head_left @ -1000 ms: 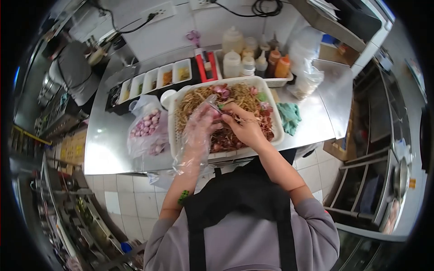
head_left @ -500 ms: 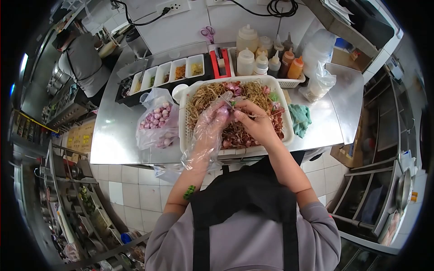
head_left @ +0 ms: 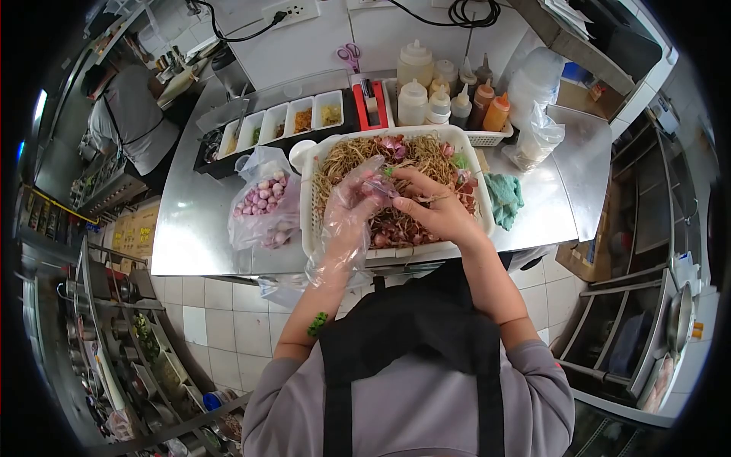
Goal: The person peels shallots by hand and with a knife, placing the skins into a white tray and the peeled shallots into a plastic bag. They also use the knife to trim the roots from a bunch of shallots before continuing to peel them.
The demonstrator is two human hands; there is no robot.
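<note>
My left hand [head_left: 352,196], in a loose clear plastic glove, is closed around a purple-skinned shallot [head_left: 378,187] above the white basket [head_left: 308,221]. My bare right hand [head_left: 440,209] meets it from the right, thumb and fingers pinched against the shallot. A small green piece [head_left: 388,172] shows by the right fingertips; what it belongs to is hidden. Below both hands, the basket holds unpeeled shallots [head_left: 392,234] with dry, straw-like stalks [head_left: 339,164]. Left of it stands an open plastic bag [head_left: 263,164] of peeled pink shallots [head_left: 263,196].
A green cloth [head_left: 504,199] lies right of the basket. Behind are a rack of white containers [head_left: 302,118], a red-framed tool [head_left: 371,105], squeeze bottles [head_left: 412,105] and a tied plastic bag [head_left: 539,141]. Another person [head_left: 131,122] works at the far left.
My right fingers have shifted over the shallot, with the thumb lower and to the left. The left hand has turned slightly and still holds it. The other person has moved slightly left.
</note>
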